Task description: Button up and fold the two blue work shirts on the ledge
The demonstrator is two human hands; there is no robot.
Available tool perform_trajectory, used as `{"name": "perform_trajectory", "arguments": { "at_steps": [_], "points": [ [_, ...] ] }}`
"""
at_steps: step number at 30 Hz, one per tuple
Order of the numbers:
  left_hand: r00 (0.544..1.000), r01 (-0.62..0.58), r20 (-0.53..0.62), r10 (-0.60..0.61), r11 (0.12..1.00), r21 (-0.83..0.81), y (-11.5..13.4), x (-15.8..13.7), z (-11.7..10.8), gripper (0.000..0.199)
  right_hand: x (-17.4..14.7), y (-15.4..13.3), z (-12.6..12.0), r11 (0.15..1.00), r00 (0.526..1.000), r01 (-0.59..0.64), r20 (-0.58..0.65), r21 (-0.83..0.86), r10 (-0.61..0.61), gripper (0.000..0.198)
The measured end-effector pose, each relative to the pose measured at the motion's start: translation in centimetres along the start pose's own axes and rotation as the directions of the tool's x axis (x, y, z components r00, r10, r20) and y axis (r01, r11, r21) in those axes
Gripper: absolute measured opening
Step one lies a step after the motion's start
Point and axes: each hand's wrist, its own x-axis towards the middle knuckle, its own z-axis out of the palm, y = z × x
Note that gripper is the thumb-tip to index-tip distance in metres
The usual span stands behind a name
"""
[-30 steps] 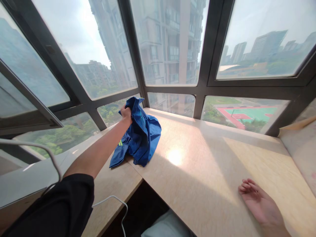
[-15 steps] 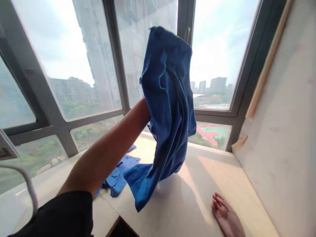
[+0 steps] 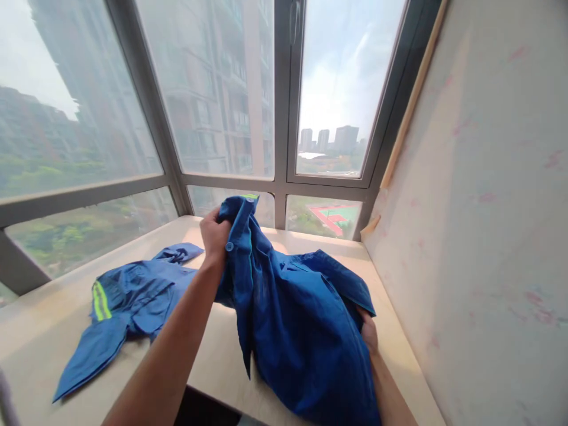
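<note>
A blue work jacket (image 3: 302, 331) with buttons and a yellow-green strip hangs bunched between my hands over the wooden surface. My left hand (image 3: 215, 232) is closed around its upper left part, beside the buttoned edge. At the right side, my right hand (image 3: 369, 332) grips the jacket's edge, its fingers partly hidden beneath the cloth. Another blue garment (image 3: 137, 296), with a bright yellow-green band, lies crumpled on the surface to the left, partly behind my left forearm.
The pale wooden surface (image 3: 31, 349) runs up to grey-framed windows (image 3: 231, 180) at the back and left. A wall (image 3: 479, 236) with faint floral marks bounds the right side. A dark gap (image 3: 204, 408) shows at the near edge.
The jacket has come down from the raised left hand and spread to the right. My right hand, earlier empty over the surface, now grips its right side. The view has shifted.
</note>
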Motion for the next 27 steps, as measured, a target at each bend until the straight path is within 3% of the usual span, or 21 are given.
{"name": "perform_trajectory", "arguments": {
  "at_steps": [2, 3, 4, 5, 6, 7, 8, 10, 12, 14, 17, 19, 22, 24, 27],
  "points": [
    [0.986, 0.057, 0.149, -0.071, 0.994, 0.092, -2.8, -5.0, 0.4, 0.02, -0.2, -0.7, 0.1, 1.0, 0.99, 0.005, -0.139, 0.006, -0.004, 0.016],
    [0.95, 0.087, 0.29, -0.113, 0.991, 0.102, -4.3, -8.0, 0.7, 0.02, -0.4, -1.0, 0.4, 1.0, 0.983, -0.001, -0.183, 0.021, 0.005, 0.02],
    [0.876, 0.118, 0.459, -0.147, 0.989, 0.093, -5.6, -11.0, 0.8, 0.018, -0.7, -1.3, 0.6, 0.999, 0.982, 0.003, -0.189, 0.043, 0.005, 0.025],
    [0.763, 0.151, 0.623, -0.169, 0.985, 0.083, -6.8, -14.0, 0.9, 0.016, -1.0, -1.7, 0.9, 0.998, 0.984, 0.006, -0.176, 0.065, 0.006, 0.03],
    [0.608, 0.179, 0.773, -0.178, 0.98, 0.085, -7.8, -16.7, 0.8, 0.016, -1.3, -2.0, 1.1, 0.997, 0.988, 0.008, -0.157, 0.079, 0.005, 0.034],
    [0.498, 0.187, 0.848, -0.181, 0.977, 0.099, -8.6, -18.9, 0.5, 0.019, -1.6, -2.3, 1.1, 0.997, 0.99, 0.014, -0.143, 0.081, -0.002, 0.037],
    [0.469, 0.185, 0.862, -0.193, 0.976, 0.117, -9.2, -20.6, 0.1, 0.026, -1.8, -2.6, 1.1, 0.997, 0.991, 0.019, -0.136, 0.072, -0.009, 0.04],
    [0.457, 0.207, 0.862, -0.22, 0.969, 0.137, -9.9, -22.2, -1.1, 0.033, -2.3, -3.2, 0.8, 0.999, 0.99, 0.019, -0.137, 0.043, -0.013, 0.043],
    [0.502, 0.26, 0.828, -0.251, 0.956, 0.133, -10.3, -21.5, -2.6, 0.036, -2.6, -3.9, 0.2, 1.0, 0.994, 0.001, -0.113, 0.027, 0.002, 0.048],
    [0.611, 0.262, 0.741, -0.278, 0.954, 0.142, -10.9, -19.5, -4.2, 0.042, -2.9, -4.4, -0.3, 0.999, 0.997, -0.037, -0.067, 0.017, 0.038, 0.055],
    [0.781, 0.095, 0.558, -0.281, 0.936, 0.338, -13.1, -16.4, -6.2, 0.052, -3.5, -5.2, -1.2, 0.995, 0.996, -0.082, 0.02, -0.056, 0.083, 0.06],
    [0.819, -0.034, 0.512, -0.259, 0.869, 0.494, -15.0, -15.1, -7.0, 0.067, -4.1, -5.7, -1.8, 0.986, 0.991, -0.084, 0.089, -0.144, 0.098, 0.057],
    [0.81, -0.203, 0.541, -0.227, 0.756, 0.622, -17.3, -14.4, -7.0, 0.087, -5.1, -6.7, -2.6, 0.955, 0.986, -0.035, 0.145, -0.295, 0.081, 0.059],
    [0.771, -0.3, 0.603, -0.203, 0.72, 0.626, -18.0, -14.0, -6.3, 0.088, -5.5, -7.7, -2.7, 0.918, 0.987, 0.029, 0.155, -0.395, 0.036, 0.06],
    [0.627, -0.367, 0.727, -0.281, 0.717, 0.593, -17.9, -12.8, -5.1, 0.066, -5.8, -9.8, -1.6, 0.835, 0.988, 0.106, 0.155, -0.541, -0.025, 0.054]
  ]
}}
